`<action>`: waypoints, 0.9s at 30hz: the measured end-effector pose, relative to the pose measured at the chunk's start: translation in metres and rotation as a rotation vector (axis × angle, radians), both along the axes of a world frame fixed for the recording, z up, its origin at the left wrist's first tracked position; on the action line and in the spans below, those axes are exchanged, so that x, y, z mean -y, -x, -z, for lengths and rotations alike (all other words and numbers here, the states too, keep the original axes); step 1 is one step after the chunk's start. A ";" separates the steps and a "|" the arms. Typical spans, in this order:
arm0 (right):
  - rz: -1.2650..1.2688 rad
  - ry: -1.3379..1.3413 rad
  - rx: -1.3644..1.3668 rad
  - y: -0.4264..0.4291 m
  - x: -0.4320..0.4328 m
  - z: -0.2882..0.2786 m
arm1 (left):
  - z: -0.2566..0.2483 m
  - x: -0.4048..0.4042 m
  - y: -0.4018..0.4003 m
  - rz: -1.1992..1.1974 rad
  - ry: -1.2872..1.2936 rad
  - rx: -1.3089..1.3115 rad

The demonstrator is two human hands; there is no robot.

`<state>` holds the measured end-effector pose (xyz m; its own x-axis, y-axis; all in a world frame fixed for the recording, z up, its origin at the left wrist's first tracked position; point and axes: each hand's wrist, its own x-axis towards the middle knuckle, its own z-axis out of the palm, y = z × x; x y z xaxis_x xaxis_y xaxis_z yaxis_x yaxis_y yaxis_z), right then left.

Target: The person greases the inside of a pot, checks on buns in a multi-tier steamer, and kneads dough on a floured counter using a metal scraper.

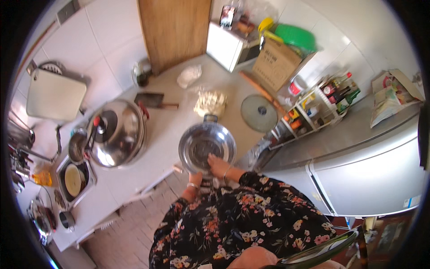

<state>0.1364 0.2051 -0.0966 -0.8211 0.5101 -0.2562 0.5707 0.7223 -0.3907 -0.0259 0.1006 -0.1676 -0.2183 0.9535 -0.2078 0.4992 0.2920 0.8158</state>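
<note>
A shiny two-handled stainless steel pot (191, 141) stands before me near the worktop's front edge, one dark handle pointing away. My left hand (196, 178), with a bracelet at the wrist, holds the pot's near-left rim. My right hand (219, 165) reaches over the near-right rim, fingers down inside the pot; whether they pinch anything is too blurred to see. Just beyond the far handle lies a heap of pale yellow pieces (211, 103), perhaps on plastic. A cleaver (151, 100) with a wooden handle rests left of the heap. To the right is a glass lid (259, 112).
On the left stand a large lidded steel pot (116, 148) and a sink (88, 178) holding a pale bowl (73, 180). Behind are a crumpled plastic bag (189, 76), a cardboard box (275, 64) and a long wooden rod (262, 90). A condiment rack (305, 117) and fridge (362, 178) flank the right.
</note>
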 end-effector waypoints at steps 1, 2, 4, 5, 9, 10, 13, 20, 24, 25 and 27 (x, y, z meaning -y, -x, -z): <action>0.066 0.020 0.004 -0.005 -0.004 -0.003 | -0.008 -0.011 -0.004 0.020 -0.021 0.047; 0.049 0.011 0.015 0.000 -0.003 -0.012 | -0.011 -0.011 -0.006 -0.110 -0.006 0.183; 0.031 0.023 0.051 0.005 0.002 -0.031 | -0.012 -0.003 0.000 -0.274 0.059 0.370; 0.041 -0.032 0.041 0.012 0.000 -0.036 | -0.012 -0.003 0.003 -0.314 0.100 0.417; 0.154 -0.138 0.077 0.005 -0.005 -0.017 | -0.021 -0.007 -0.022 -0.320 0.035 0.536; 0.110 -0.126 0.059 0.027 -0.004 -0.035 | 0.036 0.001 -0.010 -0.366 -0.139 0.383; 0.119 -0.031 0.102 0.026 -0.002 -0.030 | 0.007 0.004 -0.009 -0.361 0.031 0.466; 0.130 0.106 0.084 0.019 0.022 -0.017 | -0.016 0.005 -0.008 -0.241 -0.033 0.482; 0.238 0.007 0.040 0.032 0.002 -0.009 | -0.012 0.002 -0.013 -0.316 0.065 0.462; 0.312 -0.018 0.039 0.027 -0.006 0.005 | -0.016 -0.004 -0.018 -0.262 0.076 0.376; 0.259 -0.242 0.037 0.001 -0.047 0.040 | -0.021 -0.021 -0.038 -0.227 0.001 0.321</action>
<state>0.1353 0.2519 -0.1362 -0.6491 0.7495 -0.1301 0.7575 0.6209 -0.2017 0.0119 0.1219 -0.1464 -0.3472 0.8882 -0.3008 0.1417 0.3668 0.9194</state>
